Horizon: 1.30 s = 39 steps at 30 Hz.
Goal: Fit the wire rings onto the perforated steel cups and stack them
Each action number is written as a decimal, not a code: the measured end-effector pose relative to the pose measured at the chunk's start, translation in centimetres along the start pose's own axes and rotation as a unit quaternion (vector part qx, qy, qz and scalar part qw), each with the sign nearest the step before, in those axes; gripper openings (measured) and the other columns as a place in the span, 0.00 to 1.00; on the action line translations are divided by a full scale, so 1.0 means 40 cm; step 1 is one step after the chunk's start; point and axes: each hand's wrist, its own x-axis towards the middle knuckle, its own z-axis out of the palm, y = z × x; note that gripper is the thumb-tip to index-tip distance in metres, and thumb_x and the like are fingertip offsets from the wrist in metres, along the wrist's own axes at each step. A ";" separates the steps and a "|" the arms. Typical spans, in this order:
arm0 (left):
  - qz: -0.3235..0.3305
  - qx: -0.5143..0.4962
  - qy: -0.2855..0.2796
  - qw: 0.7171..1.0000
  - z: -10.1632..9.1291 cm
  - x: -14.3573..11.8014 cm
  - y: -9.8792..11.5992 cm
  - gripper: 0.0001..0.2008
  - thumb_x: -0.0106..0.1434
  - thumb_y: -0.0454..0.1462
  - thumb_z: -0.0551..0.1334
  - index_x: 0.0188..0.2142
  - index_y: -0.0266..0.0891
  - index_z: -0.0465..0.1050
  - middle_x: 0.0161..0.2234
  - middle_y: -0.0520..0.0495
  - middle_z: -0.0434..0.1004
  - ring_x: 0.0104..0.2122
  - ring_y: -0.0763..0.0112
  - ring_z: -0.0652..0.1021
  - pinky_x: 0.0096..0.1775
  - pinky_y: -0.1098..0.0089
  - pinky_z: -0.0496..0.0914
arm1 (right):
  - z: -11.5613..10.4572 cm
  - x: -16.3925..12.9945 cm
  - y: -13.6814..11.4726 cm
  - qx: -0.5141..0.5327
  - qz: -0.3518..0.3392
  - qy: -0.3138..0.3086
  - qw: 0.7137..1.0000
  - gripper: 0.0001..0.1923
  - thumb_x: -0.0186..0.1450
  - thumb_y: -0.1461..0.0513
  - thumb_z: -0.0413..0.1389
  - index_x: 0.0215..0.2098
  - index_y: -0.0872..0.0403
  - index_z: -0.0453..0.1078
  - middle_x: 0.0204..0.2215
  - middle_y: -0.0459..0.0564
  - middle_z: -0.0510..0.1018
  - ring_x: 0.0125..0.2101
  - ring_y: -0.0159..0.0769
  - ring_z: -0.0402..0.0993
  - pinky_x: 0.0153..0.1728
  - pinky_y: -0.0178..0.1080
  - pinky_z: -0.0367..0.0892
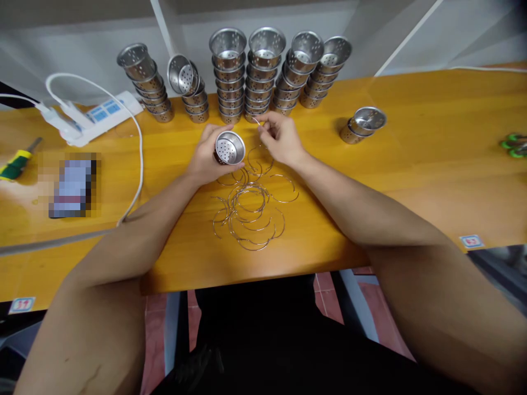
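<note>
My left hand [206, 156] is wrapped round a small perforated metal cup [230, 147], its open mouth tilted toward me. To its right, my right hand [282, 137] pinches a thin wire ring [256, 121] between thumb and fingers; most of that wire is hidden or too fine to follow. Below both hands, a loose heap of bent wire rings [251, 200] lies on the yellow wooden table. Several of these rings are visibly gapped.
Stacks of perforated cups [228, 77] line the back, one stack [181, 74] topped by a tilted cup. A short stack [362, 123] stands at right. Leftward lie a power strip [102, 118] with white cables, a phone [74, 186] and a screwdriver [18, 162].
</note>
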 end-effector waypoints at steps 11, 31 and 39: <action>0.034 -0.022 0.012 0.999 0.011 -0.005 -0.013 0.63 0.53 0.83 0.85 0.72 0.51 0.75 0.63 0.42 0.87 0.61 0.40 0.88 0.66 0.34 0.84 | 0.052 -0.080 -0.169 0.002 -0.014 -0.073 0.997 0.27 0.84 0.39 0.60 0.70 0.44 0.78 0.34 0.45 0.65 0.36 0.49 0.70 0.50 0.55 0.81; -0.006 0.016 0.043 0.999 0.004 0.003 0.020 0.52 0.52 0.66 0.96 0.63 0.49 0.77 0.63 0.38 0.80 0.71 0.28 0.81 0.80 0.27 0.74 | 0.054 -0.074 -0.151 -0.003 -0.003 -0.030 1.000 0.29 0.85 0.34 0.57 0.68 0.43 0.79 0.33 0.46 0.63 0.34 0.48 0.70 0.48 0.57 0.85; 0.013 -0.042 0.019 0.999 0.016 -0.004 -0.008 0.65 0.52 0.83 0.85 0.73 0.50 0.72 0.62 0.41 0.86 0.61 0.39 0.88 0.65 0.36 0.85 | 0.058 -0.079 -0.168 -0.002 -0.022 -0.079 0.997 0.28 0.82 0.34 0.60 0.62 0.43 0.81 0.31 0.44 0.63 0.31 0.45 0.64 0.42 0.52 0.78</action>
